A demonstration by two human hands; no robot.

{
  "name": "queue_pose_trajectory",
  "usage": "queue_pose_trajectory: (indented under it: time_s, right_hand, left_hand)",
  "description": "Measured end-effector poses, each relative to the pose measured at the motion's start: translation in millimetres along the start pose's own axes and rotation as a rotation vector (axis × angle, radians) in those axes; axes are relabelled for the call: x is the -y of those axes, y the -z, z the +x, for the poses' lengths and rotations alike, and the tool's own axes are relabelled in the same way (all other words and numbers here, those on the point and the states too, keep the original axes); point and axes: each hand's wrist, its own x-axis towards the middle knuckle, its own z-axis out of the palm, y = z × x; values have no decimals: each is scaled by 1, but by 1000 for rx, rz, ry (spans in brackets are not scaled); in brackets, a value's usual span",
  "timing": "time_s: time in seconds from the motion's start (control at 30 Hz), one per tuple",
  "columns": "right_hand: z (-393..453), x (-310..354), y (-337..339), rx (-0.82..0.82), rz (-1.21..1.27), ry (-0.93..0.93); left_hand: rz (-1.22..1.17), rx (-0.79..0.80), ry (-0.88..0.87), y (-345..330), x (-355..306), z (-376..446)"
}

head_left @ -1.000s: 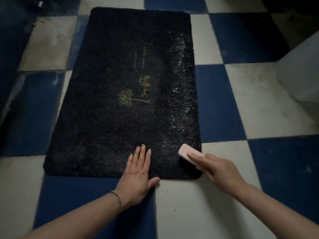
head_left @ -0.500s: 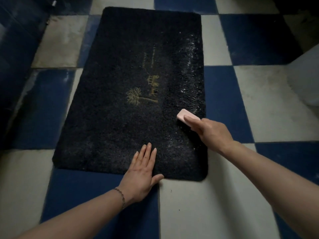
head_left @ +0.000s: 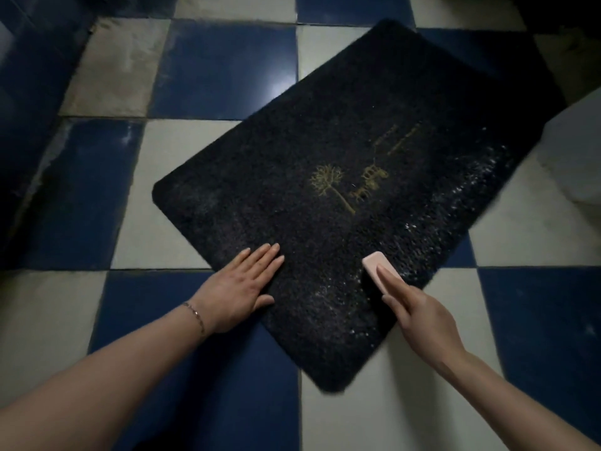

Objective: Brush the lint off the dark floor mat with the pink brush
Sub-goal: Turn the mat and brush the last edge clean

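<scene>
- On the blue and white checkered floor (head_left: 208, 70) lies the dark mat (head_left: 292, 203), set at a slant to the tile lines, one rounded corner pointing toward the person and another at the left.
- Gold embroidery of a tree (head_left: 328, 183) and a small figure beside it sits near the middle of the mat, with two faint lines of gold lettering above.
- Pale specks of lint (head_left: 455, 209) run in a band along the mat's right-hand edge and down toward the near corner.
- Left hand (head_left: 240, 284) lies flat, palm down, fingers straight and close together on the mat's near left edge, the heel of the hand over the floor; it holds nothing.
- A thin bracelet (head_left: 194, 315) circles the left wrist.
- Right hand (head_left: 419, 307) holds the pink brush (head_left: 375, 265): its grip has straight fingers laid along the top and the thumb at the side.
- Pink brush rests on the mat near its right edge, just inside the lint band, its far end sticking out past the fingertips.
- At the far right stands a pale object (head_left: 579, 157), partly out of view, touching or overlapping the mat's edge; I cannot tell which.
</scene>
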Motion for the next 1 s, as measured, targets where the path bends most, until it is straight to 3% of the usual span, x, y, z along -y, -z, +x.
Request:
queue_pose_trajectory:
  time_s: [0.1, 0.17, 0.3, 0.33, 0.4, 0.6, 0.67, 0.73, 0.83, 1.0]
  right_hand:
    - [-10, 23, -9, -73, 34, 111]
    - [-28, 45, -25, 7, 36, 203]
    - [-49, 68, -51, 178, -73, 393]
    - [-43, 68, -50, 178, -120, 443]
    - [-29, 58, -44, 161, -215, 519]
    - [-8, 25, -27, 57, -129, 313]
    - [-8, 26, -24, 56, -120, 290]
    - [-13, 33, -22, 77, -129, 323]
    - [-30, 51, -32, 154, -125, 460]
    - [-27, 64, -43, 212, -205, 556]
  left_hand:
    - [-104, -124, 133, -4, -25, -10]
    - [-237, -124, 181, -8, -59, -21]
    - [-371, 17, 249, -25, -90, -34]
    - [-307, -20, 209, -29, -90, -34]
    - [-314, 101, 241, -31, -87, -35]
    - [-301, 17, 208, -33, -88, -34]
    - [-310, 71, 219, -27, -89, -32]
    - [-344, 146, 240, -24, -89, -31]
    - [-356, 23, 249, -28, -89, -30]
    - [-283, 14, 232, -38, -90, -34]
